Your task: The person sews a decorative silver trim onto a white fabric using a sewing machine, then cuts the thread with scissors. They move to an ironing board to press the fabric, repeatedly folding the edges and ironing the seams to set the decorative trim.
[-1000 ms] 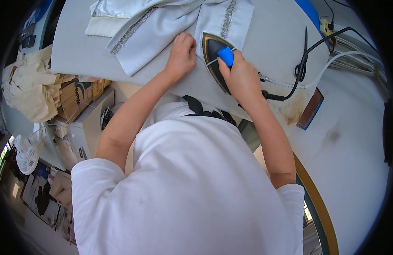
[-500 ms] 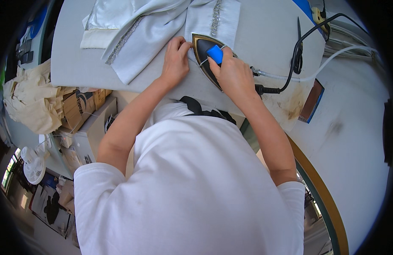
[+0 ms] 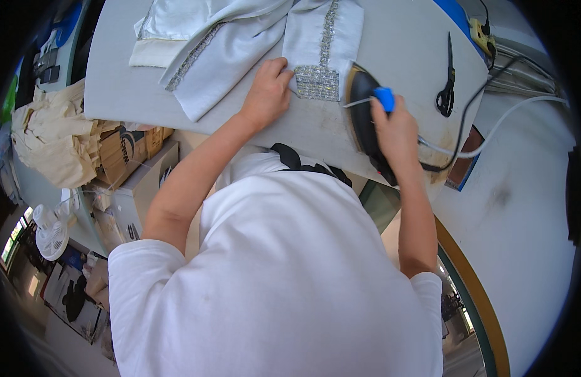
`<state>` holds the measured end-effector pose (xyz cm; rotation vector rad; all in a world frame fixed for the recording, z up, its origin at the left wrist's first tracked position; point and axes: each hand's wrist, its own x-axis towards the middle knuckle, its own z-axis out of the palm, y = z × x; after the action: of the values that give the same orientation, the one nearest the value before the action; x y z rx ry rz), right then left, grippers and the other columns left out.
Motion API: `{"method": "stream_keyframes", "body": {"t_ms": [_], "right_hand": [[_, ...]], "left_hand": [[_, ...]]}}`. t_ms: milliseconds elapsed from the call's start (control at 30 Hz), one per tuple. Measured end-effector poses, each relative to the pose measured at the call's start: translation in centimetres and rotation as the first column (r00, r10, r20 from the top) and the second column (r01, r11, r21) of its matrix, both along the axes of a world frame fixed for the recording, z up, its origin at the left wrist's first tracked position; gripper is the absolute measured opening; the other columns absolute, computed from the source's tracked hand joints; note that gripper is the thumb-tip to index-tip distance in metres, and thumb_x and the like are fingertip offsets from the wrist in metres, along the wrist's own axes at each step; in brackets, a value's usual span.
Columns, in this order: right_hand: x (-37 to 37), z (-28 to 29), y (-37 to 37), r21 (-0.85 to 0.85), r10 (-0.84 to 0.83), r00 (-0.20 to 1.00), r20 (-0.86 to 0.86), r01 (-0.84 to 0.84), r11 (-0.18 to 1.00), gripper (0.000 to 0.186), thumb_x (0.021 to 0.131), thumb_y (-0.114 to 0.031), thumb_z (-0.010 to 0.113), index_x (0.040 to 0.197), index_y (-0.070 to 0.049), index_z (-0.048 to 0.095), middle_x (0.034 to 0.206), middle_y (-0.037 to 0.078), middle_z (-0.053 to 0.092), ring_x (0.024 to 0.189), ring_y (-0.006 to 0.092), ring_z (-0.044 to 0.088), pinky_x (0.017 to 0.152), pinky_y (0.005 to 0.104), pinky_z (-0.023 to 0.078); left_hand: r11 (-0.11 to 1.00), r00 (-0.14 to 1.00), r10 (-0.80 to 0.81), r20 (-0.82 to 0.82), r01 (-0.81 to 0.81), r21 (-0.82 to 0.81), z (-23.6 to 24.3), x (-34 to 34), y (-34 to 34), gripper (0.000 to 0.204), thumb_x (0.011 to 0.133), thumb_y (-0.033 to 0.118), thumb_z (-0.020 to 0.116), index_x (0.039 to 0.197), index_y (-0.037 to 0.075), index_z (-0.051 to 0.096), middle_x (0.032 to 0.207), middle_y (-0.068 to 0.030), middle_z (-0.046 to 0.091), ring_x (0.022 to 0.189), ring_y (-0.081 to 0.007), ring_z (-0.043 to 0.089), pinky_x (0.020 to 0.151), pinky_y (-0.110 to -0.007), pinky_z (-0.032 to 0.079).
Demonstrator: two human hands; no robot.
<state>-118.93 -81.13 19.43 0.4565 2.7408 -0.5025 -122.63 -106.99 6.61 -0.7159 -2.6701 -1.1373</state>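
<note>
A white garment with silvery beaded strips lies on the pale ironing table; one strip ends in a rectangular beaded patch. My left hand is closed with curled fingertips pinching the garment's edge, just left of that patch. My right hand grips the handle of a dark iron with a blue part on top. The iron sits at the right side of the patch, slightly blurred, with a pale hose and black cord running off to the right.
Black scissors lie at the table's right, near cables and a power strip. On the left are cream fabric pieces, a cardboard box and a white fan. A white surface extends at lower right.
My right hand has moved the iron to the right and toward me, uncovering the beaded patch. My left hand has stayed by the garment's edge, with only slight shifts.
</note>
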Motion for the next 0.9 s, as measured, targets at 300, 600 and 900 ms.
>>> {"method": "stream_keyframes", "body": {"t_ms": [300,600,900], "right_hand": [[6.9,-1.1,16.2,-0.081,-0.550,0.834,-0.049,0.545,0.834,0.053,0.094,-0.056,0.066,0.097,-0.003,0.064,0.061,0.004,0.056,0.046,0.0144,0.055,0.043,0.0309,0.045],[1.5,-2.4,3.5,-0.152,0.241,0.838,-0.490,-0.355,0.922,0.033,0.088,-0.017,0.071,0.118,-0.004,0.067,0.116,0.016,0.066,0.112,0.0340,0.060,0.099,0.0416,0.046],[-7.3,-7.6,-6.1,0.094,0.491,0.539,-0.685,-0.603,0.792,0.011,0.080,-0.009,0.070,0.091,-0.010,0.072,0.089,0.005,0.065,0.081,0.0248,0.066,0.065,0.0383,0.055]], "left_hand": [[0.848,0.947,-0.292,-0.137,0.190,-0.495,1.4,-1.0,2.1,0.021,0.076,0.011,0.066,0.092,-0.003,0.067,0.096,-0.0145,0.061,0.094,-0.0288,0.058,0.084,-0.040,0.048],[0.827,0.930,-0.300,-0.213,0.143,-0.544,1.9,-1.0,2.7,0.027,0.071,0.010,0.064,0.095,-0.002,0.065,0.093,-0.0137,0.058,0.086,-0.0275,0.057,0.075,-0.038,0.047],[0.836,0.816,0.530,0.232,-0.548,0.014,3.3,0.7,5.7,0.025,0.078,0.007,0.071,0.098,-0.003,0.061,0.107,-0.0210,0.061,0.094,-0.0382,0.061,0.085,-0.046,0.049]]}}
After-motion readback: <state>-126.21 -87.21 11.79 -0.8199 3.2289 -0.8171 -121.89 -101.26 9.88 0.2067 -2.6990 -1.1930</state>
